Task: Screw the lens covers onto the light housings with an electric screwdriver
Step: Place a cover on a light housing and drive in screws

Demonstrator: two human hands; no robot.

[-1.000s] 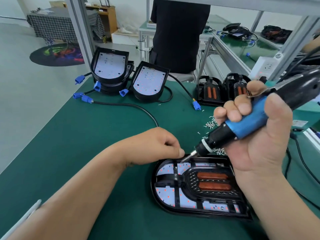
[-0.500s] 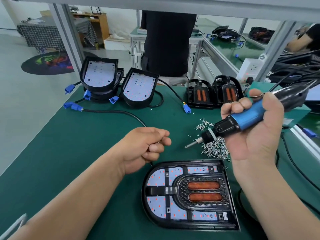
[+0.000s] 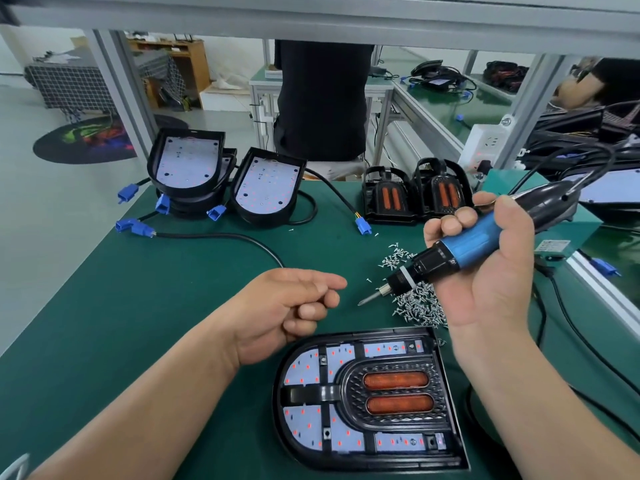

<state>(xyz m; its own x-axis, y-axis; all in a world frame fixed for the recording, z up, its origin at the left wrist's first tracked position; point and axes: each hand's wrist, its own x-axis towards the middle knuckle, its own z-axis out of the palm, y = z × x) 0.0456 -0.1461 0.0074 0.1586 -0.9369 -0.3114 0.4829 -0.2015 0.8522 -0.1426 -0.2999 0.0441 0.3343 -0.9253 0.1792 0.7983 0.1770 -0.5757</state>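
1. Blue-handled electric screwdriver [image 3: 464,244] held in my right hand [image 3: 491,282] grip, bit above the screws [image 3: 420,308].
2. Left hand [image 3: 287,306] grip loosely curled, nothing visible in it.
3. Light housing [image 3: 281,407] with lens cover [image 3: 394,393] lies flat on the table [image 3: 138,306].

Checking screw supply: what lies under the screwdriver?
A pile of loose screws on the green mat, below the screwdriver held in the right hand. The hand covers the pile's right edge, so its full extent is hidden.

Assembly workshop, green-matted workbenches [image 3: 173,306], aluminium frames [image 3: 117,84], loose screws [image 3: 419,303]
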